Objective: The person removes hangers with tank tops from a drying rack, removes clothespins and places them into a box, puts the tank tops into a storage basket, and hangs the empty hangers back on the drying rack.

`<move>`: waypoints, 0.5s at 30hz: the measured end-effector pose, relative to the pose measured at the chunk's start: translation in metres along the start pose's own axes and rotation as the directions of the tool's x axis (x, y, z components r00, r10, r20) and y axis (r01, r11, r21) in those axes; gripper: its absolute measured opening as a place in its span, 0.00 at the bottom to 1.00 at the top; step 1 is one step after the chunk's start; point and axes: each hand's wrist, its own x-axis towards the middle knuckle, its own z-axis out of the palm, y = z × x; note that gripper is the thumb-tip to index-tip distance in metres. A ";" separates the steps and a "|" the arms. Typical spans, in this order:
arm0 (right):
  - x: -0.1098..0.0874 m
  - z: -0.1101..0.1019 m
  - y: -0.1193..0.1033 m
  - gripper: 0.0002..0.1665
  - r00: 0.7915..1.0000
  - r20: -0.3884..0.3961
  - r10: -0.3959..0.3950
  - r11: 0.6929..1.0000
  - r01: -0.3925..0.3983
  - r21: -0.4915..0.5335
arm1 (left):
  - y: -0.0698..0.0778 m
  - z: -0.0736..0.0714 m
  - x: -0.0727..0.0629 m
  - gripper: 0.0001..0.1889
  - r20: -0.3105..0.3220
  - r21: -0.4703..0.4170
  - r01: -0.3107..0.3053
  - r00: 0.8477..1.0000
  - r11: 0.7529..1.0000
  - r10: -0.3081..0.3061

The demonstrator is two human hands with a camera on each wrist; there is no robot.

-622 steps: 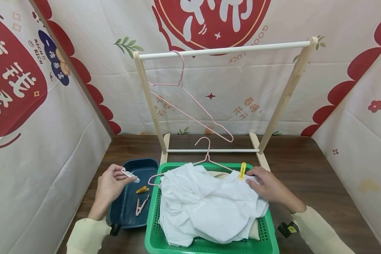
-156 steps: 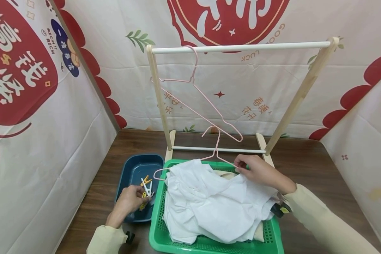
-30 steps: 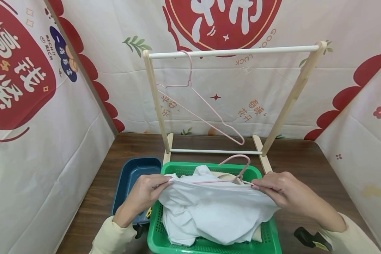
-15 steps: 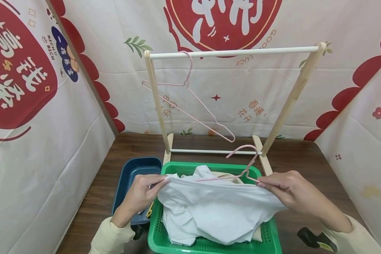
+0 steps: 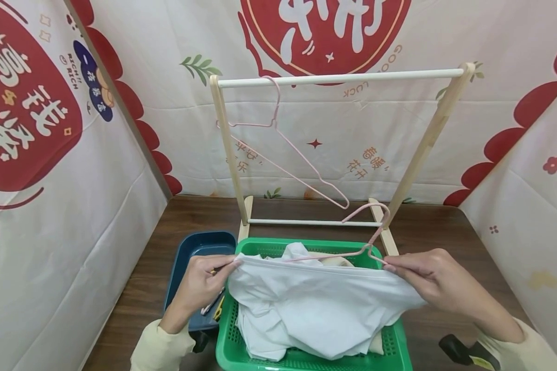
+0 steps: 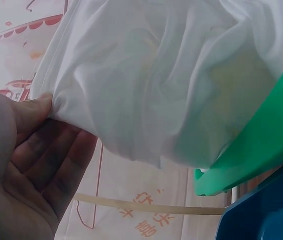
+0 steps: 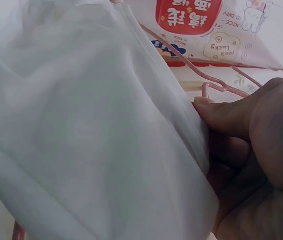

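Note:
A white garment [image 5: 315, 309] lies over a green basket [image 5: 226, 330], its upper edge drawn out straight between both hands. My left hand [image 5: 199, 286] pinches the left end of that edge, thumb against fingers in the left wrist view. At the other end my right hand [image 5: 438, 281] pinches the edge together with one arm of a pink clothes hanger [image 5: 379, 233]. The hanger's hook stands up behind the cloth, while part of its body is hidden inside the garment. In the right wrist view, the pink hanger [image 7: 216, 80] runs behind the fabric to the fingertips.
Behind the basket stands a clothes rack [image 5: 353, 77] with another pink hanger [image 5: 301, 155] on its bar. A dark blue tray [image 5: 181, 268] sits left of the basket, partly under the left forearm, with a yellow clothespin [image 5: 219, 309] showing. Printed cloth walls surround the table.
Five seconds ago my left hand was at the clothespins in the tray. Over the last second both hands moved apart, stretching the garment's edge, and the held hanger's hook shifted right and up.

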 end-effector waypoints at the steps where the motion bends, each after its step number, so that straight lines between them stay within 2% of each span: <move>1: 0.000 -0.001 -0.001 0.29 1.000 -0.002 0.011 1.000 -0.011 0.004 | 0.000 0.000 0.000 0.10 -0.006 0.003 -0.003 1.000 1.000 0.003; 8: -0.004 -0.008 -0.007 0.27 0.993 -0.056 0.108 0.992 -0.104 0.077 | -0.003 0.000 -0.001 0.10 -0.017 -0.004 0.017 1.000 1.000 -0.017; 11: -0.001 -0.009 -0.010 0.28 0.991 -0.067 0.113 0.991 -0.107 0.085 | -0.002 0.002 0.000 0.10 -0.009 0.003 0.018 1.000 1.000 -0.018; 15: 0.007 -0.005 -0.014 0.29 0.995 -0.052 0.084 0.987 -0.076 0.144 | 0.003 0.003 0.002 0.10 0.016 0.006 0.006 1.000 1.000 -0.006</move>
